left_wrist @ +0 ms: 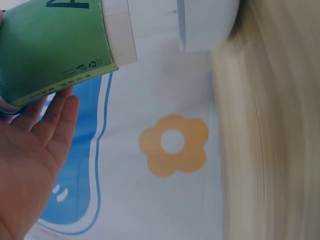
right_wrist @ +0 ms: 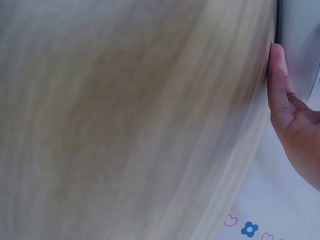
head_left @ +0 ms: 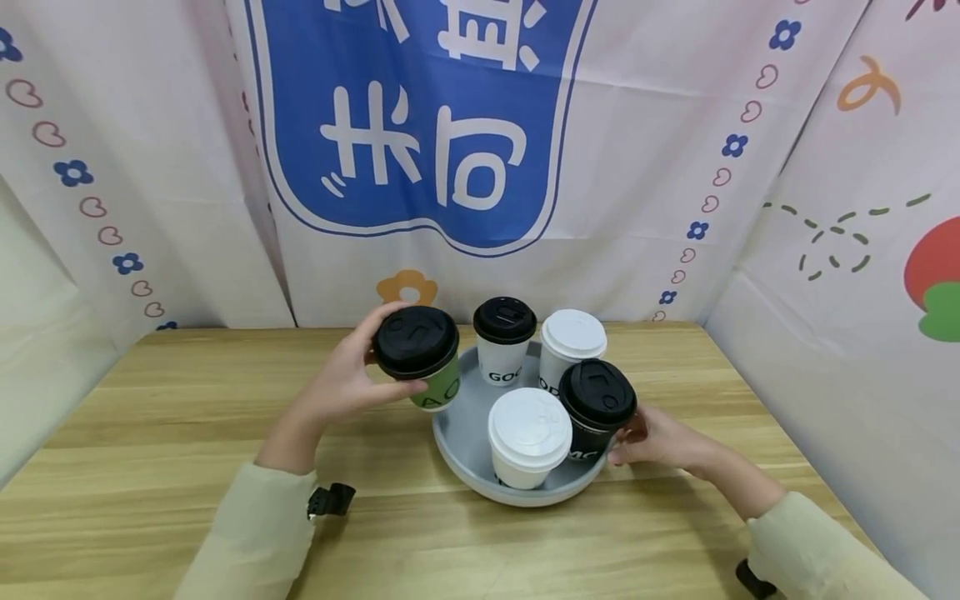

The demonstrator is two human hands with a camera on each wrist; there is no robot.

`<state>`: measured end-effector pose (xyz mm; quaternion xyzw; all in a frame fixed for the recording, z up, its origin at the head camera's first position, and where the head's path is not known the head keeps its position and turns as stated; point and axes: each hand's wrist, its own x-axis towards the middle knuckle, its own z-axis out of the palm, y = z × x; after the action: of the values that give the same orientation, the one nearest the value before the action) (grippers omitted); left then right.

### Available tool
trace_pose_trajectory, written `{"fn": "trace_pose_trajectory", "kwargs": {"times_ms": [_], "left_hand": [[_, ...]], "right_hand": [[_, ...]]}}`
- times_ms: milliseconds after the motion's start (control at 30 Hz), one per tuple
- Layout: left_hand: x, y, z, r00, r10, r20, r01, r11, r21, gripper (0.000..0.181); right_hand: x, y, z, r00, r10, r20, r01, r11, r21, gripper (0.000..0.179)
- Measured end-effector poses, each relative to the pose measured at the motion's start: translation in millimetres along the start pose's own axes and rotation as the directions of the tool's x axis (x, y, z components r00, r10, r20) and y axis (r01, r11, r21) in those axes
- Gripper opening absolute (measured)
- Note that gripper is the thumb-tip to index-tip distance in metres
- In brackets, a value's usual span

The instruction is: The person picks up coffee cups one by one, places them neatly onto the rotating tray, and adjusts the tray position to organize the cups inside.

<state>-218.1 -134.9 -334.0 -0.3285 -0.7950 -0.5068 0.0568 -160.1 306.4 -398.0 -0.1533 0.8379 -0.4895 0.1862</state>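
My left hand (head_left: 348, 379) grips a green paper cup with a black lid (head_left: 416, 346), raised at the left edge of a round grey tray (head_left: 480, 483). In the left wrist view, my fingers lie along the side of the green cup (left_wrist: 60, 50). Against the tray's right outer side rests my right hand (head_left: 660, 437), next to a black cup with a black lid (head_left: 596, 400). The right wrist view has its fairly straight fingers (right_wrist: 277, 85) touching the tray wall (right_wrist: 300, 45). Also on the tray are a white-lidded cup (head_left: 528, 433) in front, another white-lidded cup (head_left: 572, 337) and a black-lidded white cup (head_left: 504, 346) behind.
The tray stands on a wood-grain table (head_left: 390, 533). A printed white curtain (head_left: 637, 167) hangs along the table's back edge, and another printed sheet (head_left: 847, 317) runs down the right side. Dark straps (head_left: 330, 500) show at the sleeves.
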Motion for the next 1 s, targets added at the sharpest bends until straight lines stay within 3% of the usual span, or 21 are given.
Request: {"fn": "trace_pose_trajectory", "kwargs": {"times_ms": [200, 667, 1000], "left_hand": [[8.7, -1.8, 14.3, 0.999, -0.010, 0.049, 0.011, 1.000, -0.025, 0.090], [22.3, -15.5, 44.6, 0.988, -0.115, 0.103, 0.119, 0.992, -0.035, 0.086], [22.1, -27.3, 54.3, 0.990, -0.087, 0.115, 0.089, 0.996, -0.014, 0.087]], "right_hand": [[0.6, 0, -1, 1.000, -0.017, 0.007, 0.017, 1.000, -0.001, 0.063], [0.7, 3, -1, 1.000, -0.020, -0.014, 0.020, 1.000, -0.011, 0.061], [0.9, 5, -1, 0.999, -0.037, -0.016, 0.037, 0.999, -0.015, 0.058]]}}
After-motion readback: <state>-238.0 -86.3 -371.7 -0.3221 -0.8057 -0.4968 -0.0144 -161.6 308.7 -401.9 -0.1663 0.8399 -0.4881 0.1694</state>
